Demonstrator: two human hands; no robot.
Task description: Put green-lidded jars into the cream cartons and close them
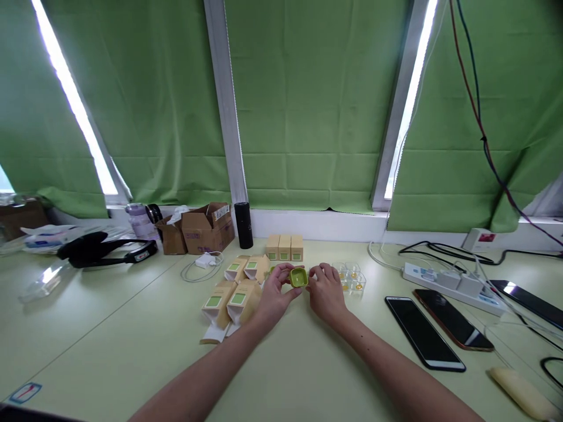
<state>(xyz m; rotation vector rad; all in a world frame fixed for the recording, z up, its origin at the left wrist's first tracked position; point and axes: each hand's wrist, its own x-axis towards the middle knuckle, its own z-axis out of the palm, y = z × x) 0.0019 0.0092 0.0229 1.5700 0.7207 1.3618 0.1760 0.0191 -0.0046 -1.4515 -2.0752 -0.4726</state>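
Observation:
In the middle of the table, my left hand (278,288) holds a small green square cup (298,278) between thumb and fingers, its hollow side facing me. My right hand (326,291) is at the cup's right edge with its fingers bent together; whatever its fingertips hold is too small to make out. Left of my left hand stand several opened kraft boxes (244,300) with green labels. Three closed kraft boxes (284,248) stand in a row behind. Clear cups (353,275) with yellow bits inside sit just beyond my right hand.
Two phones (424,333) (453,319) and a white power strip (455,287) with cables lie at the right. Cardboard boxes (207,228), a black cylinder (243,225) and a black strap (105,249) are at the back left. A white charger (206,260) lies behind the opened boxes.

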